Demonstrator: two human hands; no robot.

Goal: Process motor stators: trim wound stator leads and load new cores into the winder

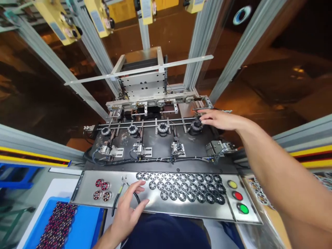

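Observation:
My right hand reaches to the far-right round fixture, thumb and fingers closed about a black motor stator on top of it. The fingers partly hide that stator. My left hand hovers over the front edge of the metal tray, fingers apart and holding nothing. Beside and partly behind it lie side cutters with dark handles. Rows of black stators lie on the tray to the right of my left hand. Several wound stators with red and copper coils lie at its left end.
Three more fixtures with stators stand along the black machine bed, with metal arms above. Yellow, red and green buttons are at the tray's right end. A blue bin at lower left holds many wound stators. Aluminium posts frame the machine.

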